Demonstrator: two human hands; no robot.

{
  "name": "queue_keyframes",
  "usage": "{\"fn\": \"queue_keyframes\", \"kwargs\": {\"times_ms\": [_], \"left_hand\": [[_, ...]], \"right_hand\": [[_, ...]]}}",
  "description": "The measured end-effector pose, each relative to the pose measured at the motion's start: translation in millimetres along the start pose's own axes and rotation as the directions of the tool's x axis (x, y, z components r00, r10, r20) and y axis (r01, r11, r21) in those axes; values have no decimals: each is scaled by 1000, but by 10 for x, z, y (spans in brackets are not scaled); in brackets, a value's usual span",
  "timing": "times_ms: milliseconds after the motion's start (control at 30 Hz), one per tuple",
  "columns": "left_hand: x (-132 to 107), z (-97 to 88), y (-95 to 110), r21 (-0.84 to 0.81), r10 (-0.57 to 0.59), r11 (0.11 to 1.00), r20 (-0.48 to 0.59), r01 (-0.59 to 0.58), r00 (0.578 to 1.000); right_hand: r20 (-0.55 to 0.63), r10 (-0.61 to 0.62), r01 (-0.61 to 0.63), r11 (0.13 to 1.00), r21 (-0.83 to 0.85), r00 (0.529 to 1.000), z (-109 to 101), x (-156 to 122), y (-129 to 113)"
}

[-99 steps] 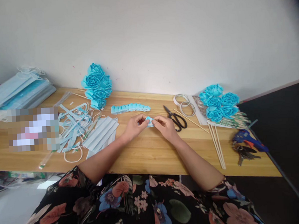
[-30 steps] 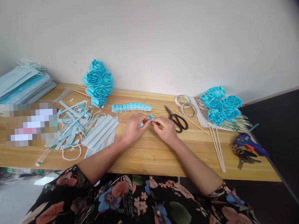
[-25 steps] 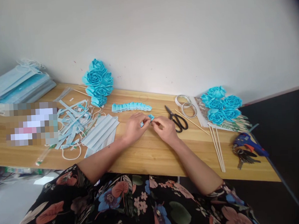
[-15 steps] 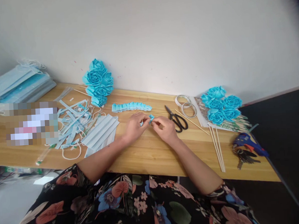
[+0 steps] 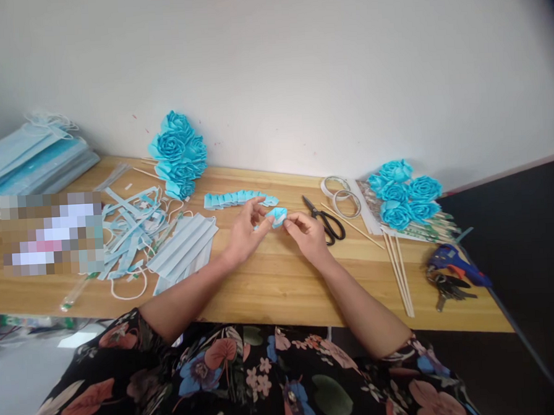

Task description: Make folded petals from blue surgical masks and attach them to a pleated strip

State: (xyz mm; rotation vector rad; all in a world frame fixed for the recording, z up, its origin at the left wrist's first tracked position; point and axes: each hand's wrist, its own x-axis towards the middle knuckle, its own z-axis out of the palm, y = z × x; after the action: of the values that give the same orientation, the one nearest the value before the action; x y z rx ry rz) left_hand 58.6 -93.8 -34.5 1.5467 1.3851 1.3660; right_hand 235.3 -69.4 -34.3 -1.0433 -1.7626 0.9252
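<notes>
Here, the floral top is nearest, then the table. Over it is the blue piece: the right hand pinches its right edge between thumb and forefinger; the left hand has its thumb against the other side, fingers loosely parted, and whether they grip it cannot be told. The scissors lie just beside the right hand. Farther back come the pleated strip, then flowers by the wall.
</notes>
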Motion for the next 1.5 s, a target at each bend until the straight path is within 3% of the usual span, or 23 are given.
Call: {"fn": "queue_keyframes", "kwargs": {"times_ms": [100, 267, 400, 600, 800, 900, 1067, 1233, 1500], "left_hand": [[30, 2, 1, -11, -41, 999, 28, 41, 999], [57, -35, 49, -55, -161, 982, 257, 180, 953], [41, -36, 69, -38, -159, 984, 259, 175, 953], [28, -21, 103, -40, -120, 989, 317, 140, 941], [41, -41, 57, -84, -124, 984, 299, 156, 946], [48, -42, 3, -115, -139, 977, 293, 179, 946], [52, -40, -39, -78, -212, 970, 195, 230, 958], [46, -39, 1, -74, -193, 974, 207, 212, 959], [39, -30, -6, -23, -144, 988, 232, 154, 962]], "right_hand": [[7, 20, -20, 998, 52, 1000, 2, 1, 8], [55, 32, -36, 996, 82, 998, -9, 5, -27], [108, 25, -37, 993, 110, 994, -12, 9, -67], [75, 50, -52, 998, 24, 996, -1, 1, -30], [83, 37, -42, 997, 70, 996, -16, 3, -21], [29, 17, -18, 998, 59, 999, -16, 6, -24], [-137, -114, 92, 983, -159, 984, -15, -12, -62], [-38, -276, 253, 921, -296, 960, 10, -17, -68], [-15, -260, 242, 917, -318, 965, 32, -16, -3]]}}
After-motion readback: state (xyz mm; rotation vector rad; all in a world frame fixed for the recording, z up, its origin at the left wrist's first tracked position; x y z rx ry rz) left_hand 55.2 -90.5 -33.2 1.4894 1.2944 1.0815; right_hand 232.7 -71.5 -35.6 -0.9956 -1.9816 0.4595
